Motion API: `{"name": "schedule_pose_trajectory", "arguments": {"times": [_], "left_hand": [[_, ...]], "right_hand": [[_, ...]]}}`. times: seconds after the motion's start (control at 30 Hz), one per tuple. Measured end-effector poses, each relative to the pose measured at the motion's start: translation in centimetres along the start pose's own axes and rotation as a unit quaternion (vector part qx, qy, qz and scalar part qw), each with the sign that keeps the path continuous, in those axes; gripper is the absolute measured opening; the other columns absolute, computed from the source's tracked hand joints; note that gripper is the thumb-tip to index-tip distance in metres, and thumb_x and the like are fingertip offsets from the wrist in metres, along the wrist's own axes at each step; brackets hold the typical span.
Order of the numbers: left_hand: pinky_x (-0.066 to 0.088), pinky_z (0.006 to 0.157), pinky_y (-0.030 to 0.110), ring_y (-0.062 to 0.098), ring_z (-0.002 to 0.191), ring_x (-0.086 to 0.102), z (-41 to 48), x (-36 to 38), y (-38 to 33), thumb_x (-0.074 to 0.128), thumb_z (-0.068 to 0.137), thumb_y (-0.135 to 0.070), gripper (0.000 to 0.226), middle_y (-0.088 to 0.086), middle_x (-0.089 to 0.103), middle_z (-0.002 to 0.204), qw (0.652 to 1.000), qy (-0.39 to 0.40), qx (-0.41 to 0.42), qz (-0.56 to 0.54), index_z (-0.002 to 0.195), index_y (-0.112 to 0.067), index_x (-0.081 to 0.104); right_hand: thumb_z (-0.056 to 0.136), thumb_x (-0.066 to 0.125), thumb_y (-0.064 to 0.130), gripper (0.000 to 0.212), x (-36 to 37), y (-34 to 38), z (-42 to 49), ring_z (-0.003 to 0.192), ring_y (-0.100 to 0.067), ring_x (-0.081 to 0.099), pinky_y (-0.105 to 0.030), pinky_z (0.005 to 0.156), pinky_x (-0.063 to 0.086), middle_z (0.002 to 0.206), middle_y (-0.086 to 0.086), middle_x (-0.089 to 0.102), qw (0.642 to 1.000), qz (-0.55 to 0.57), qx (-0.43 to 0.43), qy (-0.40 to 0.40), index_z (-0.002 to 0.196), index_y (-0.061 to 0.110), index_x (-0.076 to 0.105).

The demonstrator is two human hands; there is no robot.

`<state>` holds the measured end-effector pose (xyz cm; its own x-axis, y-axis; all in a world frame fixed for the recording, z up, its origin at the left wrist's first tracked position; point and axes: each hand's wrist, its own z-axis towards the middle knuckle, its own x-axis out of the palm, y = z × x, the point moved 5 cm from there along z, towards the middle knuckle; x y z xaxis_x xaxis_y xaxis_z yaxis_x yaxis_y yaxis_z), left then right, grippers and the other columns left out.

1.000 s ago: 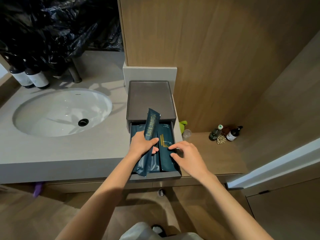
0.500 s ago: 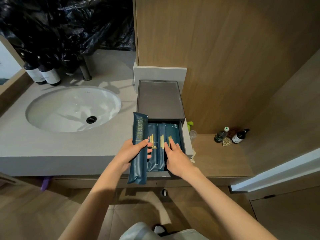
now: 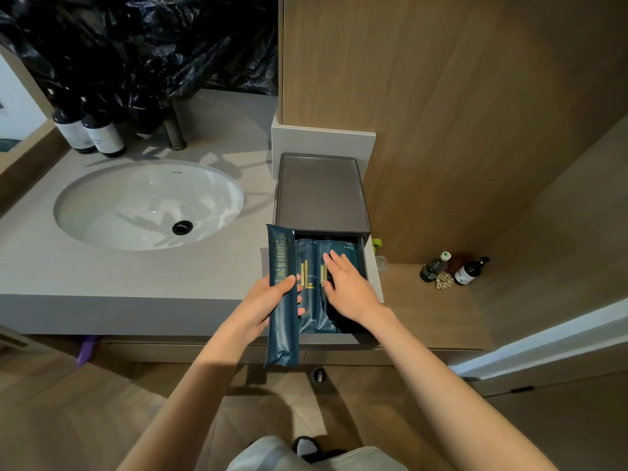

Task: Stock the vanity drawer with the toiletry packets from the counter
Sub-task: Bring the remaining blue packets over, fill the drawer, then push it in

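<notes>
From the head view, the left hand [image 3: 268, 304] is gripping a dark blue packet [image 3: 282, 294], thumb across its face and fingers curling round the back. It is holding the packet lengthwise at the left edge of the open drawer [image 3: 339, 338], apart from the counter [image 3: 136, 280], its near end hanging past the drawer front. That line-up is probably meant to match the stocked packets [image 3: 307, 266], which are lying side by side in the drawer.

The right hand [image 3: 346, 287] is lying flat on those packets with straight fingers, grasping nothing. It seems to be pressing them down and towards the right wall, likely to make room on the left.

The drawer is sticking out of a grey box [image 3: 321, 192] that is sitting on the pale counter beside a white sink [image 3: 102, 212]. Dark bottles [image 3: 88, 134] are standing behind the sink, under crumpled black plastic [image 3: 153, 39]. A wood wall [image 3: 441, 96] is rising to the right, with two small bottles [image 3: 470, 270] on a lower ledge.
</notes>
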<state>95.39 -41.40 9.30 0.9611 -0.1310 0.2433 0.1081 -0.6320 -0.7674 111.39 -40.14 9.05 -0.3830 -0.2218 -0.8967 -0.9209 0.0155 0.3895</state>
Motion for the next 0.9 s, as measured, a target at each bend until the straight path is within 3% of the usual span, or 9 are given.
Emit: {"name": "schedule_pose_trajectory", "arguments": {"times": [0.23,0.9], "left_hand": [[0.06,0.067,0.035,0.021,0.08,0.065,-0.2,0.9,-0.4,0.051,0.096,-0.019,0.032,0.009,0.065,0.095,0.999,0.019,-0.02,-0.018,0.124,-0.004,0.053],[0.061,0.063,0.032,0.017,0.066,0.068,-0.4,0.9,-0.8,0.051,0.096,-0.02,0.034,0.007,0.066,0.088,1.0,0.011,-0.02,-0.012,0.126,-0.003,0.052]], "right_hand": [[0.103,0.026,0.02,0.059,0.5,0.1,2.2,0.149,-0.024,-0.005,-0.035,0.122,0.007,0.161,-0.011,-0.009,0.998,-0.001,0.047,0.03,0.152,0.003,-0.002],[0.103,0.027,0.021,0.057,0.8,-0.9,2.6,0.15,-0.025,-0.002,-0.038,0.122,0.01,0.162,-0.004,-0.001,0.999,-0.005,0.017,0.036,0.153,0.01,0.003]]}}
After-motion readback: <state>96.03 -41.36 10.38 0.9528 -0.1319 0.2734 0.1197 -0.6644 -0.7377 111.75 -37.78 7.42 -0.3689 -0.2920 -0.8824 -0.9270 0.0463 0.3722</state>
